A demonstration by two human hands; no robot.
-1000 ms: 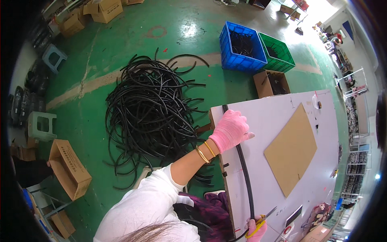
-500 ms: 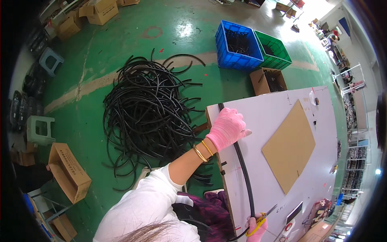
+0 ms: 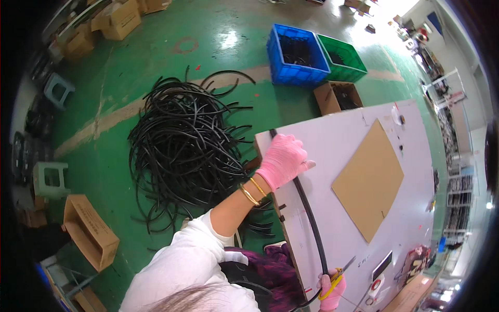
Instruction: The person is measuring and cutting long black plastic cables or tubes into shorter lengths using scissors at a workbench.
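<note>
A length of black rubber tubing (image 3: pixel 311 221) lies along the left side of the white tabletop (image 3: pixel 323 156), bowed slightly. My left hand (image 3: pixel 284 160), in a pink glove, is closed over the tubing near its far end, which pokes out beyond the fingers by the table's corner. At the near edge, my right hand (image 3: pixel 335 297), also gloved in pink, grips the tubing together with yellow-handled scissors (image 3: pixel 339 278). The blades point away to the right, off the tubing. More tubing trails from beneath the right hand toward my lap.
A large heap of black tubing (image 3: pixel 182 140) covers the floor left of the table. Flat on the tabletop lies a brown cardboard sheet (image 3: pixel 370 182), with a phone (image 3: pixel 382 265) nearer me. Blue (image 3: pixel 299 75) and green (image 3: pixel 353 70) crates and a carton (image 3: pixel 325 100) stand beyond the table.
The whole view has shifted slightly, with the table appearing a little further left and up. Both hands keep the same grip on the tubing, and the scissors remain in the right hand.
</note>
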